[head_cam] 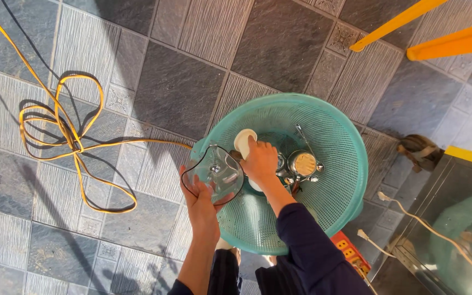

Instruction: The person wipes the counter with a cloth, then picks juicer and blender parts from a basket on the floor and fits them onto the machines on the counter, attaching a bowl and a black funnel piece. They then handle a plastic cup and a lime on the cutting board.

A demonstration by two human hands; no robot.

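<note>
I look straight down into a teal plastic mesh basket (334,142) on a tiled floor. My left hand (200,202) holds a clear glass lid (217,172) with a dark rim and a metal knob, at the basket's left rim. My right hand (260,161) reaches into the basket and rests on a white bowl (242,141). Next to it lie shiny metal cups (303,164) and a metal utensil (304,136).
A yellow cable (66,136) lies looped on the grey tiles to the left. Yellow bars (449,43) cross the upper right. A steel surface (454,235) with white plugs (383,196) sits at lower right, and a red object (348,248) shows under the basket.
</note>
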